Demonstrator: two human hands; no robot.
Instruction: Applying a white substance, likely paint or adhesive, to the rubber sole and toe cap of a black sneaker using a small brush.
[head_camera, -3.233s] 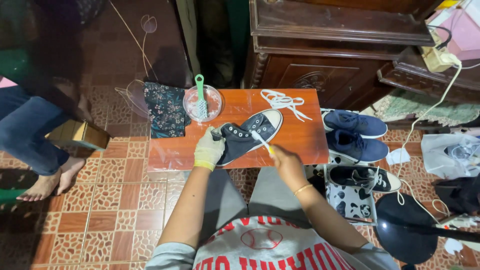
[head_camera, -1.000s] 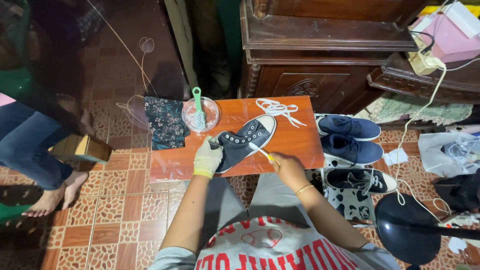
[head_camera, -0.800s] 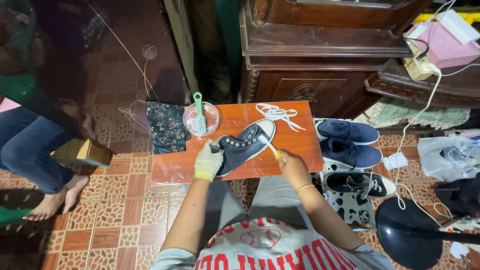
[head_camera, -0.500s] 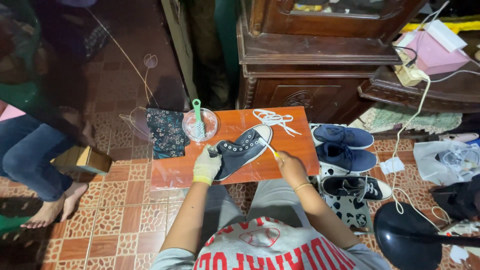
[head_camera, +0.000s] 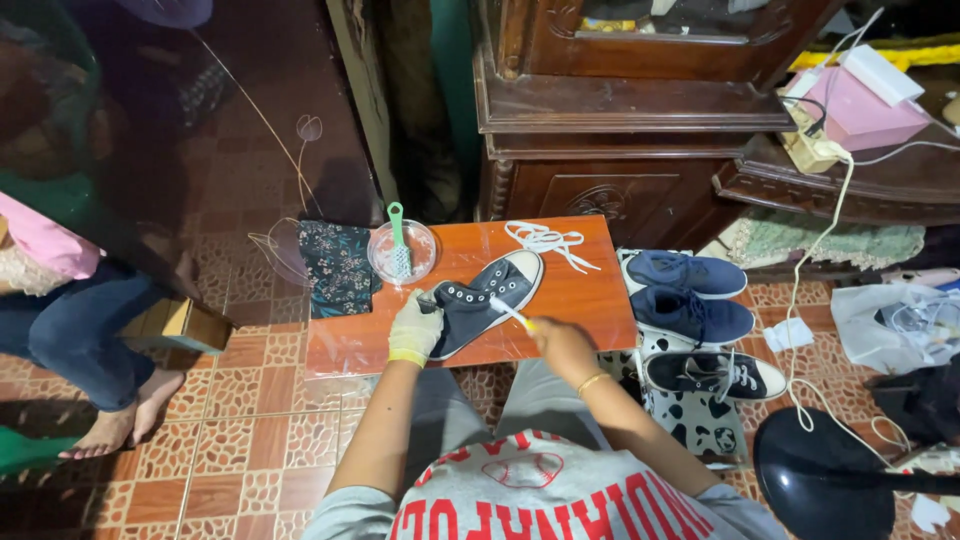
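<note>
Orange table (head_camera: 590, 300): one sneaker (head_camera: 485, 295) (four total).

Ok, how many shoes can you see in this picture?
4. A dark lace-less canvas sneaker lies on the orange table, steadied by the gloved left hand. Two blue sneakers and one black laced sneaker lie on the floor, right. More may be hidden.

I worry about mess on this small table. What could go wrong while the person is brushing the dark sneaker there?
1. The dark sneaker is steadied only at its heel by the gloved left hand; a hard stroke from the small brush in the right hand might twist it loose.
2. The clear bowl stands close behind; a slipping shoe could knock it.
3. The white laces lie loose near the table's edge and may slide off.
</note>
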